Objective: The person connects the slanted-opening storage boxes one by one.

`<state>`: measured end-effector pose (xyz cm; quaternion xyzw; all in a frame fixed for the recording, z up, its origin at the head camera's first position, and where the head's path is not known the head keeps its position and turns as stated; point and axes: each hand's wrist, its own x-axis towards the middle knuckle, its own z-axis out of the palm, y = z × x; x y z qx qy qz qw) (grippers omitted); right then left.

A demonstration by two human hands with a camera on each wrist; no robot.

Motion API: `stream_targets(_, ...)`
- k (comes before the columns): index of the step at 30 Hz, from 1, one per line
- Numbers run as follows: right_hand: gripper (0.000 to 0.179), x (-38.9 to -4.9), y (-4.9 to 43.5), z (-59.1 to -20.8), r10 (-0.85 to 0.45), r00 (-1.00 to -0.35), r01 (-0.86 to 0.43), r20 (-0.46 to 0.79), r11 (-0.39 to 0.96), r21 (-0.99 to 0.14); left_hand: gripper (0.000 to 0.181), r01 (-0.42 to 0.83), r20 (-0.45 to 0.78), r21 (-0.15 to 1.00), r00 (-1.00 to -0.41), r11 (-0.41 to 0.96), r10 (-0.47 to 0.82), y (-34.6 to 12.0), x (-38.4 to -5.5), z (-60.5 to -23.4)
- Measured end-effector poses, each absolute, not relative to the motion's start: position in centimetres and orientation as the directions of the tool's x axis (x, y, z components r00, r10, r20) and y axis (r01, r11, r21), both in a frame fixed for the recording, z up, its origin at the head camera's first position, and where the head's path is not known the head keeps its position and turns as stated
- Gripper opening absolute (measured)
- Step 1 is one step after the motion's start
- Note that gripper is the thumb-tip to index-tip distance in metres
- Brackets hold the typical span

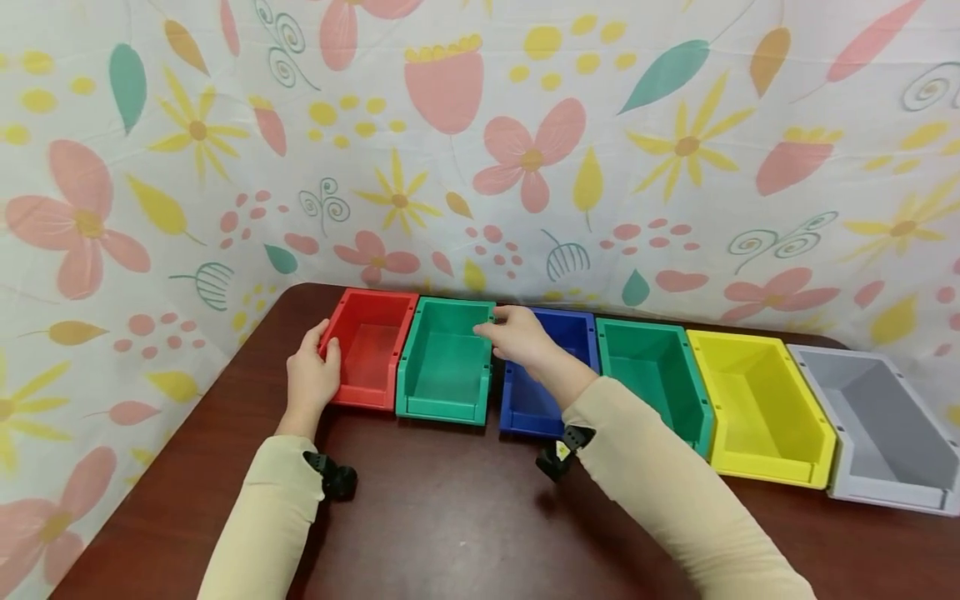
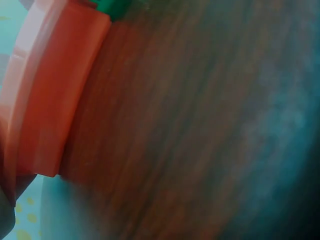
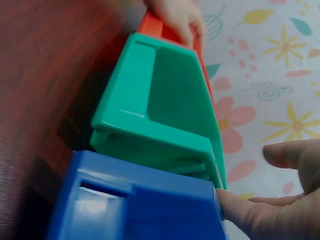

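At the left end of a row of plastic bins, my left hand [image 1: 312, 379] holds the left wall of a red bin [image 1: 367, 354], thumb by its rim. In the left wrist view the red bin's side [image 2: 60, 90] shows, with a fingertip at the lower left corner. A green bin [image 1: 446, 358] stands beside the red one. My right hand [image 1: 525, 340] hovers at the back, between this green bin and a blue bin [image 1: 532, 396]. In the right wrist view its thumb and fingers are spread apart, one finger right at the blue bin's corner [image 3: 212, 192].
Further right in the row are a second green bin [image 1: 648, 371], a yellow bin [image 1: 765, 408] and a grey bin [image 1: 885, 429]. A narrow gap separates the left green bin from the blue one. Behind the dark wooden table [image 1: 450, 517] hangs a flowered cloth [image 1: 465, 150].
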<state>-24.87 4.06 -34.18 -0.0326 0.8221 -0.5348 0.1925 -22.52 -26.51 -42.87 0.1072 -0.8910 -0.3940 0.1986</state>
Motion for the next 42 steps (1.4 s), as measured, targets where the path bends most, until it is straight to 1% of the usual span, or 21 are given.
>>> stream_targets(2,0.067,-25.4,3.3,-34.2,-0.234,-0.931,0.117,-0.281,0.538,-0.835,0.045,-0.043,0.273,0.735,-0.895,0.677,-0.354,-26.4,-22.5,-43.0)
stream_targets(4,0.061,-26.0,2.6,-34.3,-0.206,-0.937,0.084,-0.282,0.650,-0.756,0.045,-0.052,0.270,0.730,-0.894,0.681,-0.358,-26.4,-22.5,-43.1)
stream_targets(6,0.044,-26.5,2.0,-34.4,-0.183,-0.939,0.065,-0.290,0.736,-0.674,0.045,-0.059,0.264,0.728,-0.895,0.682,-0.360,-26.4,-22.5,-43.2)
stream_targets(9,0.013,-27.1,1.3,-34.6,-0.155,-0.941,0.053,-0.300,0.809,-0.585,0.046,-0.065,0.257,0.726,-0.898,0.685,-0.358,-26.3,-22.5,-43.0)
stream_targets(11,0.004,-27.4,1.0,-34.7,-0.130,-0.946,0.069,-0.297,0.814,-0.576,0.046,-0.060,0.262,0.720,-0.899,0.692,-0.351,-26.3,-22.6,-42.9)
stream_targets(12,0.003,-27.5,1.0,-34.8,-0.119,-0.949,0.077,-0.292,0.811,-0.580,0.046,-0.059,0.263,0.717,-0.900,0.695,-0.347,-26.3,-22.6,-42.8)
stream_targets(14,0.004,-27.5,1.0,-34.8,-0.098,-0.955,0.097,-0.281,0.790,-0.606,0.046,-0.055,0.263,0.712,-0.903,0.700,-0.339,-26.3,-22.7,-42.7)
stream_targets(15,0.008,-27.4,1.1,-34.8,-0.091,-0.956,0.107,-0.278,0.776,-0.622,0.046,-0.056,0.260,0.711,-0.905,0.701,-0.337,-26.3,-22.7,-42.6)
stream_targets(17,0.020,-27.3,1.3,-34.8,-0.084,-0.958,0.120,-0.274,0.752,-0.648,0.046,-0.066,0.248,0.711,-0.908,0.700,-0.337,-26.3,-22.6,-42.4)
stream_targets(21,0.052,-27.0,2.2,-34.7,-0.091,-0.960,0.133,-0.265,0.684,-0.717,0.046,-0.083,0.224,0.711,-0.914,0.699,-0.337,-26.2,-22.4,-42.3)
stream_targets(23,0.059,-27.0,2.7,-34.5,-0.103,-0.958,0.141,-0.266,0.640,-0.756,0.046,-0.084,0.224,0.709,-0.915,0.701,-0.336,-26.2,-22.4,-42.3)
stream_targets(27,0.058,-27.2,3.3,-34.2,-0.125,-0.950,0.169,-0.285,0.562,-0.810,0.046,-0.082,0.227,0.707,-0.915,0.703,-0.335,-26.2,-22.5,-42.2)
stream_targets(29,0.058,-27.2,3.7,-34.1,-0.129,-0.948,0.177,-0.291,0.548,-0.818,0.046,-0.076,0.227,0.708,-0.916,0.702,-0.329,-25.8,-22.7,-42.2)
stream_targets(34,0.062,-27.2,4.4,-34.1,-0.130,-0.948,0.174,-0.292,0.557,-0.812,0.046,-0.060,0.229,0.714,-0.922,0.698,-0.313,-25.2,-22.8,-42.3)
stream_targets(38,0.062,-26.8,4.2,-33.9,-0.134,-0.945,0.187,-0.300,0.532,-0.826,0.046,-0.071,0.228,0.704,-0.920,0.707,-0.320,-25.4,-22.4,-42.3)
stream_targets(42,0.061,-26.6,3.4,-33.1,-0.135,-0.953,0.152,-0.273,0.566,-0.811,0.046,-0.077,0.231,0.695,-0.918,0.715,-0.323,-26.0,-22.1,-42.2)
